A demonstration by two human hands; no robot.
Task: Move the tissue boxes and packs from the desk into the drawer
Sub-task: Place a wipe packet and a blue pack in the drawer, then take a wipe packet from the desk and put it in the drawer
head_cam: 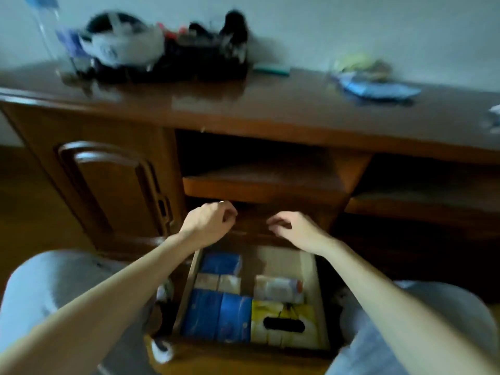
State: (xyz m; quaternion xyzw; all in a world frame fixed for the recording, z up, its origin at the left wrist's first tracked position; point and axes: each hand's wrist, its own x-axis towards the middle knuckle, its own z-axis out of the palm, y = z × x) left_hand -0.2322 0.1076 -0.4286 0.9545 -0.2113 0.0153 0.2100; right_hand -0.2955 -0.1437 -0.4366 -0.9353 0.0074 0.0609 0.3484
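Blurred clutter (pixel 167 47) on desk (pixel 270 104)

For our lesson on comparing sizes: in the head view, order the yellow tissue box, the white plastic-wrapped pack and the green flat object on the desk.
1. Yellow tissue box
2. White plastic-wrapped pack
3. Green flat object, though it lies farther away, so this is unsure.

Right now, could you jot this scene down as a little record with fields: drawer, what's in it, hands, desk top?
drawer: open drawer, pulled out below the hands
contents: blue packs along the left, yellow tissue box at front right, a pale pack behind it
left hand: left hand above the drawer's back, fingers loosely curled, holding nothing
right hand: right hand likewise, holding nothing
desk top: desk carries a blurred dark clutter at back left and a bluish pack at right
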